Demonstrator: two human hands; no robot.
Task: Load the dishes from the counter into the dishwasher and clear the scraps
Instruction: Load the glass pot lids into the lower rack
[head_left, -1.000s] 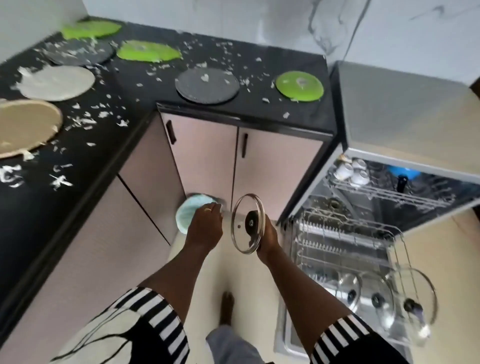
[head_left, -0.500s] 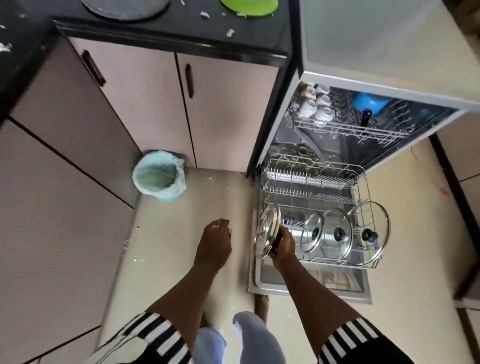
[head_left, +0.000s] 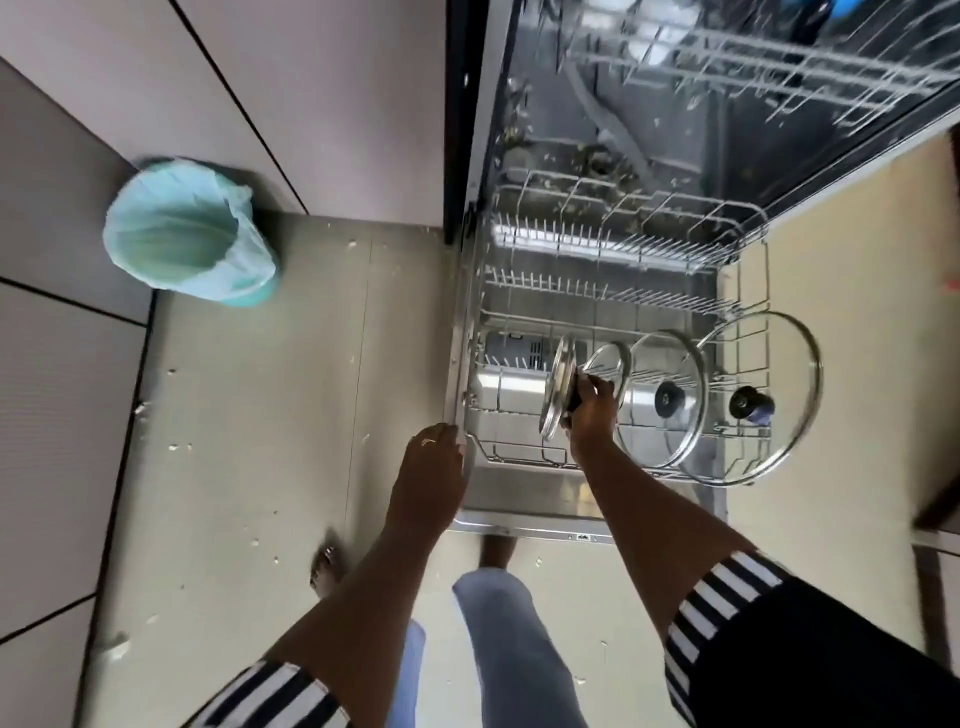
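My right hand (head_left: 589, 415) grips a small glass lid (head_left: 555, 389) by its black knob and holds it on edge inside the pulled-out lower rack (head_left: 597, 291) of the open dishwasher. Three more glass lids stand in the same rack to the right: a small one (head_left: 608, 364), a middle one (head_left: 670, 400) and a large one (head_left: 769, 400). My left hand (head_left: 431, 467) hangs with relaxed fingers beside the rack's front left corner and holds nothing.
A bin with a pale green liner (head_left: 192, 234) stands on the floor by the cabinets at left. White scraps are scattered over the floor. The upper rack (head_left: 753, 67) holds cups. The open dishwasher door (head_left: 587, 504) lies flat under the rack.
The view has dropped from the counter to the floor and the dishwasher. My right hand has carried the lid down and right into the lower rack. My left hand has come alongside the rack.
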